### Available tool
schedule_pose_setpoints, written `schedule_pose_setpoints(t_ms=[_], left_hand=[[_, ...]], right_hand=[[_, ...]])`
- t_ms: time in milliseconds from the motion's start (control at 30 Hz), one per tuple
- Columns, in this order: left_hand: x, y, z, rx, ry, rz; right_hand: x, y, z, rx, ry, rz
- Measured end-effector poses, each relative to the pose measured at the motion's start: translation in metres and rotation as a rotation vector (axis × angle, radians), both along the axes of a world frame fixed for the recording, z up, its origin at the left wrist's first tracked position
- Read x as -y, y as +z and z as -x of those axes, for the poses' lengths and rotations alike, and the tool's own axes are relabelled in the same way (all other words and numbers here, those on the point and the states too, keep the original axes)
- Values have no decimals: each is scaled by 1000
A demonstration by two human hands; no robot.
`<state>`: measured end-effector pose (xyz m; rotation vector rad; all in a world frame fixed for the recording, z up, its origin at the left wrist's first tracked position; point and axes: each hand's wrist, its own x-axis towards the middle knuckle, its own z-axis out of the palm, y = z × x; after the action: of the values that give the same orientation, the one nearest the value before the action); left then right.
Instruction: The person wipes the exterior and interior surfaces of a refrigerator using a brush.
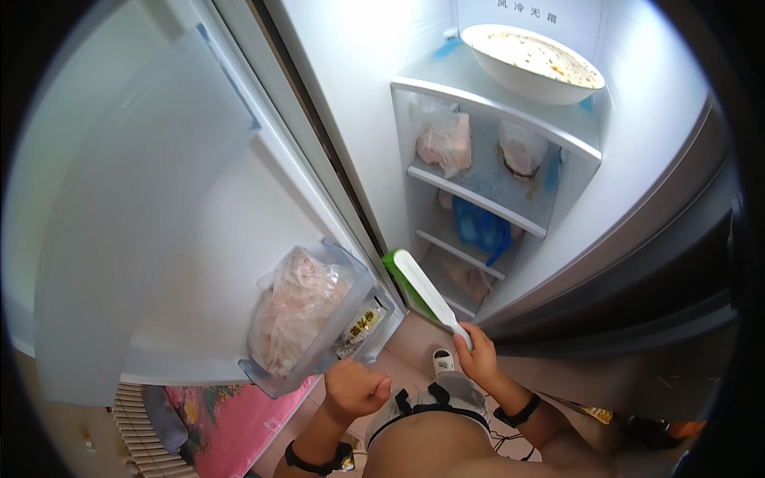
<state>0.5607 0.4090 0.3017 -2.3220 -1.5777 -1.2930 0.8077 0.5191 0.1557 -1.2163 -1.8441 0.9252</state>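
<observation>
My right hand (476, 357) grips the handle of a white brush (425, 288) with green bristles, held up before the open refrigerator (358, 66). My left hand (357, 388) is curled into a fist with nothing seen in it, close to the lower door bin (326, 325). That bin, of clear plastic, holds a bag of frozen meat (299, 313) and a black and yellow packet (358, 328). On the upper shelf (442, 74) sits a large white bowl (532, 63) with pale residue inside. Bagged pale meat (445, 140) and another bagged piece (522, 149) lie one shelf down.
The refrigerator door (197, 287) stands wide on the left, with a translucent bin (131, 197) along it. A blue plastic bag (481, 227) rests on a lower shelf. Below the door is a pink floral cloth (239, 427). A dark appliance surface (669, 287) curves along the right.
</observation>
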Motion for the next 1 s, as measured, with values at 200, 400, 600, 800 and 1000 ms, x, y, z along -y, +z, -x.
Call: schedule_pose_setpoints(t_ms=[200,400,600,800,1000], left_hand=[[1,-4,-3,-35,8,-1],[10,-4,-4,-30,71,-7],[20,-6,-5,8,130,23],[25,5,-7,-20,209,0],[38,14,-7,-4,362,-107]], right_hand=[[-8,28,30,-194,98,-47],[-8,4,34,-20,141,16],[9,-43,-4,111,71,70],[7,-37,5,-98,69,21],[10,-51,19,-247,64,96]])
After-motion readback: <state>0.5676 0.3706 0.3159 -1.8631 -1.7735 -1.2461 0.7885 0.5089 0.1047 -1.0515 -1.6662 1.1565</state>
